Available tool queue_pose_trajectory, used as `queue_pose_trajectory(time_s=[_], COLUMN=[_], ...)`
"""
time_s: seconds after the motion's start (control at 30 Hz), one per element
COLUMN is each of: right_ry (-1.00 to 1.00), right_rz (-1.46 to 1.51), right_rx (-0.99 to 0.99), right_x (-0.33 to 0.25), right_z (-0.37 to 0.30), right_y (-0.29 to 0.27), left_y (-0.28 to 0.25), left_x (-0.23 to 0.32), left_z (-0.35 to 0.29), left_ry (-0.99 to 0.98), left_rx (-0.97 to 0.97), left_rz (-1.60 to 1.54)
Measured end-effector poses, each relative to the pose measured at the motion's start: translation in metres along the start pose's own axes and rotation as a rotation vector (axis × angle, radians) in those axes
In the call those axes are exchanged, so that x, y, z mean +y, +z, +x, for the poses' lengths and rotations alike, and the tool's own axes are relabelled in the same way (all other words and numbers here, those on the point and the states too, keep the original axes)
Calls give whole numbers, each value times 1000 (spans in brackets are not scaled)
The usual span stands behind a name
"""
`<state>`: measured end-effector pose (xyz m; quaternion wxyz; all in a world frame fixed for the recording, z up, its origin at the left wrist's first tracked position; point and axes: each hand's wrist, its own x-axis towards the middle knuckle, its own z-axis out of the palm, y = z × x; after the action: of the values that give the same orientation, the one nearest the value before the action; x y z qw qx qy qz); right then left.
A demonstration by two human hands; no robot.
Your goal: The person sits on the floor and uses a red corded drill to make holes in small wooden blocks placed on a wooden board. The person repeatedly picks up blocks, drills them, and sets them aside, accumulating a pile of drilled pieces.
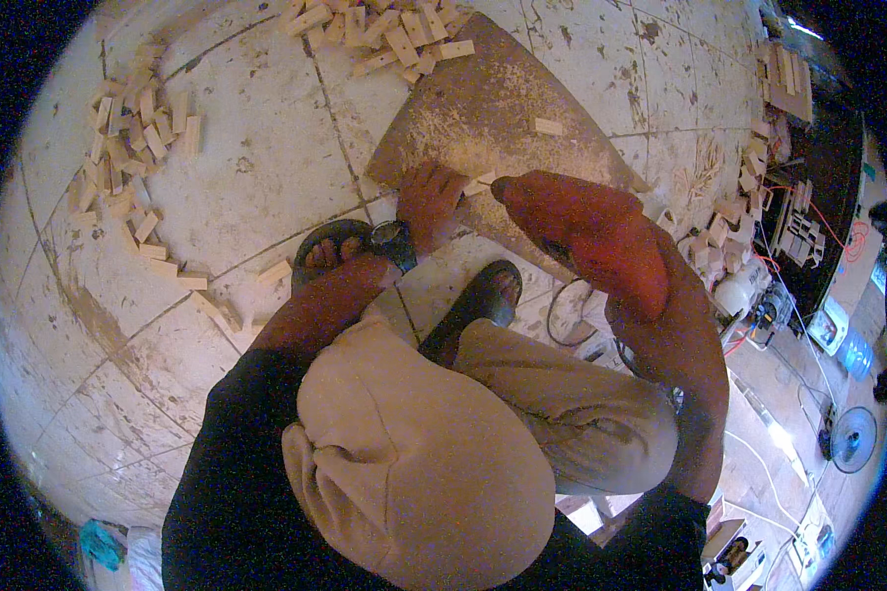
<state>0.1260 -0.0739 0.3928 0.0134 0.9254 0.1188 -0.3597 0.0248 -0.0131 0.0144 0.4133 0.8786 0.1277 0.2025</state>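
My left hand [430,204], a dark watch [392,239] at its wrist, reaches down to the near edge of a worn brown board [503,84] on the floor. Its fingers pinch a small pale wooden block [480,184]. From the right, my right hand [629,271] grips what looks like a red power drill [552,205]. The dark tip points left at the block, close to my left fingertips. Blur and red glare hide where the right fingers end. Another wooden block [549,126] lies alone farther back on the board.
Wooden blocks are heaped [394,34] at the board's far edge and trail in a curved pile [128,148] on the left. A dark cable [554,313] loops below the drill. More wood pieces [724,236], a fan [851,439] and a water bottle [855,355] stand at right.
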Motion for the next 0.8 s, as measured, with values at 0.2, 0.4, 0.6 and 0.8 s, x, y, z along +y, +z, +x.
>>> queue_pose_trajectory(time_s=[0.2,0.4,0.6,0.8], right_ry=[-37,-2,-13,117], right_rz=[42,123,261,186], right_rx=[46,145,283,135], right_x=[-11,14,36,45], right_z=[0,-11,-19,-16], right_y=[11,12,14,10], left_y=[2,9,6,3], left_x=[-2,-5,0,5], left_z=[0,0,4,6], left_ry=[9,2,-45,32], left_rx=[-39,-84,-99,-8], left_rz=[10,12,-15,107])
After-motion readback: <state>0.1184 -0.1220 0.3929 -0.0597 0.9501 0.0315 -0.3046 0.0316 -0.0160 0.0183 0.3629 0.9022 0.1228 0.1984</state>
